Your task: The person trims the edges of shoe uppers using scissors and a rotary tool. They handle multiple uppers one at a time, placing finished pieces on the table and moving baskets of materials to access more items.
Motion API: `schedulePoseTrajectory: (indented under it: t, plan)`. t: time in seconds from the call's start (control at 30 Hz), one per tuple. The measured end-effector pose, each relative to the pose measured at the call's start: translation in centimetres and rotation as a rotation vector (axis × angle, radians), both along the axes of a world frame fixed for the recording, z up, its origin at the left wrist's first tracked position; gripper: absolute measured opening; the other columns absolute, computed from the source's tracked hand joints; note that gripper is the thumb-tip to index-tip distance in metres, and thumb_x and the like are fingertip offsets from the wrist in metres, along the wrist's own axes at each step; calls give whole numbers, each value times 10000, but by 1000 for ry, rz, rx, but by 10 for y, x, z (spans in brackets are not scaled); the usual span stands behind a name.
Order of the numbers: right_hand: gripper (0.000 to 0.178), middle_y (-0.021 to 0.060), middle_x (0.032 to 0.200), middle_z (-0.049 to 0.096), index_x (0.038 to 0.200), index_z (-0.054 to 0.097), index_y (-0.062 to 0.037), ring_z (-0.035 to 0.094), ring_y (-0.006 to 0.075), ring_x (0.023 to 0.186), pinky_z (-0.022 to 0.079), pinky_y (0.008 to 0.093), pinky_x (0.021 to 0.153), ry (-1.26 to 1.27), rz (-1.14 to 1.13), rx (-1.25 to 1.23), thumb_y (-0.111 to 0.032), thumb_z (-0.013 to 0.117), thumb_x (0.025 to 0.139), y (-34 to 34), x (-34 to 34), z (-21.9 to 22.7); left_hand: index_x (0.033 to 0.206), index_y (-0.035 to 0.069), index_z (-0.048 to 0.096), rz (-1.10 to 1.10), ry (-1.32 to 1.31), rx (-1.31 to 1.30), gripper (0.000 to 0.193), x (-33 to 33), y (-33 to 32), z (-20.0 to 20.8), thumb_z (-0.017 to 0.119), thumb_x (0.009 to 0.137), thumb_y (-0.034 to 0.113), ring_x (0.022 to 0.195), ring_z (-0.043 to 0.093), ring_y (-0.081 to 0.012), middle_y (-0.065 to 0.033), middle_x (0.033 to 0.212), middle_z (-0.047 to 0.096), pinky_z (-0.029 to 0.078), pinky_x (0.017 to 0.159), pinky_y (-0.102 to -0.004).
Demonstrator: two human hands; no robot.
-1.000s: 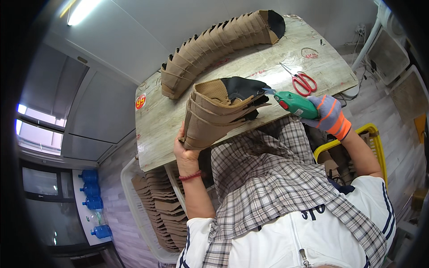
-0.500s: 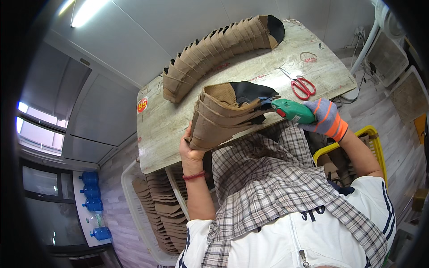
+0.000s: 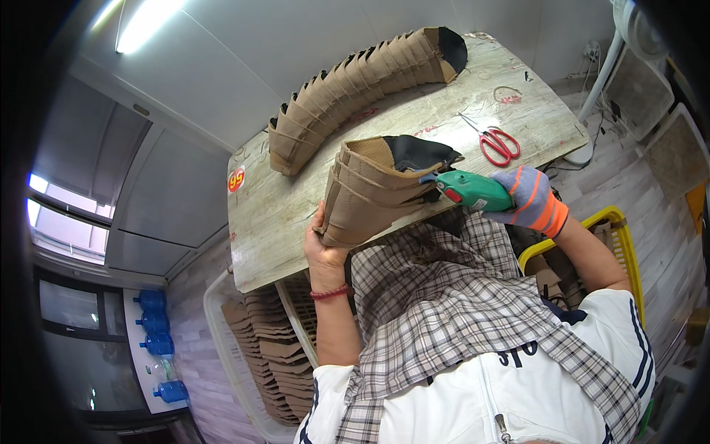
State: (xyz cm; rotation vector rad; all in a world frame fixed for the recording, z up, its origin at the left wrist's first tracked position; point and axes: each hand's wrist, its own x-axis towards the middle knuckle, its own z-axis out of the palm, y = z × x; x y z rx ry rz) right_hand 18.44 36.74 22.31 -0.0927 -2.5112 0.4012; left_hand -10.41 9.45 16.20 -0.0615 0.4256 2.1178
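Note:
My left hand is closed on the lower left end of a short stack of tan shoe uppers with black lining, held over the near edge of the table. In an orange-striped grey glove, my right hand grips green electric scissors with a red button. Their blade end meets the right edges of the uppers; the tip is partly hidden there. Beyond lies a long curved row of nested tan uppers. Red-handled scissors rest on the tabletop to the right.
The worn pale table has rounded corners. Below it at left, a white basket holds stacked tan pieces. A yellow basket with more pieces stands at right. Blue water bottles line the left wall; a white fan is far right.
The electric scissors have moved slightly left and down, along the edges of the uppers. My left hand has shifted a little right and down with the stack.

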Motion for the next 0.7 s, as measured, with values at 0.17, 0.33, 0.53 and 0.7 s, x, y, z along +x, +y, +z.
schedulePoseTrajectory:
  t: [0.17,0.33,0.53,0.7]
  plan:
    - [371,108,686,618,867,653,-88,598,331,614,486,364,560,26,47,-214,-324,838,648,-11,-11,-2,1241,-8,531,67,6,13,349,26,11,21,482,981,219,1174,539,-335,-185,1270,564,434,998,-524]
    - [391,121,693,637,906,665,-76,613,308,607,489,350,547,61,22,-219,-313,840,649,-24,-27,-11,1297,17,507,113,151,107,411,45,8,23,525,966,260,1227,500,-319,-156,1318,541,371,1052,-525]
    - [443,124,694,652,946,666,-44,640,265,592,503,330,550,131,79,-377,-325,843,652,-38,-48,-16,1322,58,484,215,437,24,440,64,4,32,613,910,143,1241,481,-297,-99,1334,521,389,1042,-513]
    - [489,115,687,655,957,650,-25,649,213,589,508,304,564,110,21,-599,-387,830,681,-52,-65,-26,1338,84,472,373,740,-130,448,68,0,15,612,913,114,1227,487,-251,-65,1341,514,405,1026,-445]
